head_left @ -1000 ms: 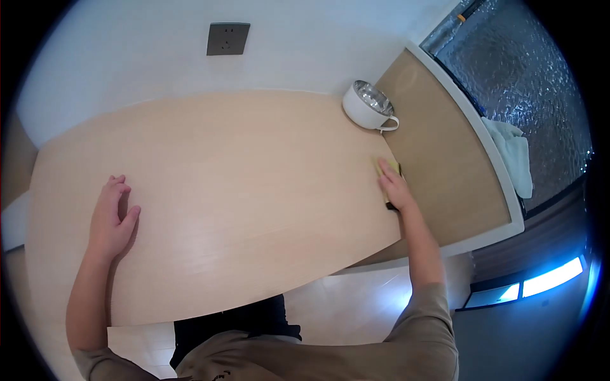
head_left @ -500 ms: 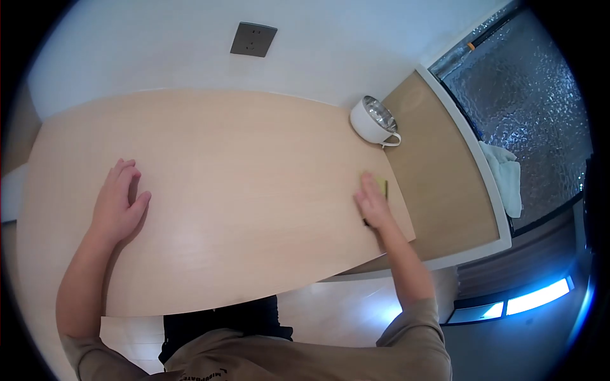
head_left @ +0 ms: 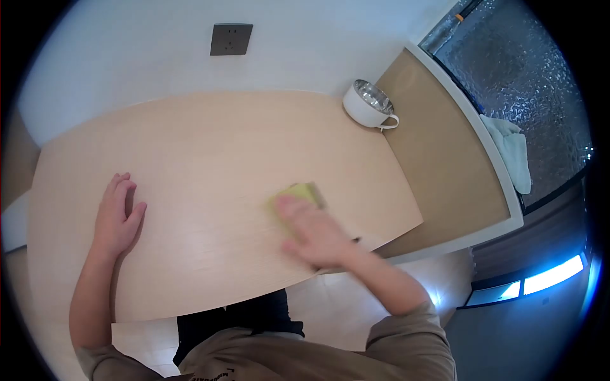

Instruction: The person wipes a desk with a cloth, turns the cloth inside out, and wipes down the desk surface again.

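On the left of the pale wooden desk, my left hand rests on its side with fingers loosely curved and thumb apart, holding nothing. My right hand, blurred by motion, covers a yellow-green sponge on the desktop, right of the middle. Only the sponge's far part shows past my fingers; the rest lies under the hand. A small dark item shows at my right wrist, too small to name.
A white cup with a steel inside stands in the back right corner, by the wooden side panel. Behind the desk is a wall with a dark socket. A pale cloth hangs on the right beside textured glass.
My right hand has moved left and a little toward me with the sponge, from the desk's right edge nearer its middle. My left hand stays put; the view has shifted slightly.
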`<state>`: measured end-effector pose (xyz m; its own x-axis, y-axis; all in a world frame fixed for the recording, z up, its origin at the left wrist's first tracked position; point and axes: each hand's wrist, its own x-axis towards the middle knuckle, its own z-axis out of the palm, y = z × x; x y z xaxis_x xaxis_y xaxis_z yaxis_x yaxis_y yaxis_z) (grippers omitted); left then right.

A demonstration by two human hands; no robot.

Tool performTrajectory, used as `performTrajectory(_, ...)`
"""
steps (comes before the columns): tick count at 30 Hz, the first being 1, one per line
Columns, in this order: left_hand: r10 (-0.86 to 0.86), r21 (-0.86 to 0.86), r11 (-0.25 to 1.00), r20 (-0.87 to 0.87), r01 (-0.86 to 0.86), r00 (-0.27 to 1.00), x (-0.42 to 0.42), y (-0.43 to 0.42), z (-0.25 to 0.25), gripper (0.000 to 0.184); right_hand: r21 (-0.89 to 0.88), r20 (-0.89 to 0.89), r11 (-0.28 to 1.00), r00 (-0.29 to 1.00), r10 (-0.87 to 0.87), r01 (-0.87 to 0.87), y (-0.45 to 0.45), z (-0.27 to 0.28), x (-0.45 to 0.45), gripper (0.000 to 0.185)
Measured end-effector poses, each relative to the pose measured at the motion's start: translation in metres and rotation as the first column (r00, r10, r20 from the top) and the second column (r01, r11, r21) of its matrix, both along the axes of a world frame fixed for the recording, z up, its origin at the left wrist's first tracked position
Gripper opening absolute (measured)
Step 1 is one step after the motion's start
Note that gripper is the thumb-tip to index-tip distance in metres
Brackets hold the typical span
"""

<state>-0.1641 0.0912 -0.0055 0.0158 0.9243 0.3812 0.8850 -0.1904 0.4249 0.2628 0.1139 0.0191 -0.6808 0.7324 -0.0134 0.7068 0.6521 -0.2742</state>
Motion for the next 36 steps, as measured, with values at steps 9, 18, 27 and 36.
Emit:
performTrajectory(9, 0.007, -0.076, 0.997, 0.011, -0.006, 1.0, 0.003, -0.003, 0.006, 0.038, -0.047, -0.324, 0.741, 0.691, -0.646, 0.67, 0.136, -0.029, 0.285, 0.057)
performTrajectory(18, 0.036, -0.098, 0.994, -0.072, -0.043, 0.997, 0.008, -0.003, 0.011, 0.038, 0.144, -0.231, 0.788, 0.795, -0.561, 0.598, 0.142, -0.048, 0.257, 0.062)
performTrajectory(27, 0.028, -0.083, 0.996, -0.113, -0.038, 0.993, 0.005, -0.001, 0.008, 0.037, 0.215, -0.023, 0.972, 0.995, 0.102, -0.094, 0.015, -0.003, -0.027, 0.085)
performTrajectory(36, 0.012, -0.004, 1.0, -0.083, -0.013, 0.996, 0.003, -0.003, 0.003, 0.038, -0.087, 0.04, 0.98, 0.982, 0.185, -0.181, -0.009, 0.023, -0.07, 0.078)
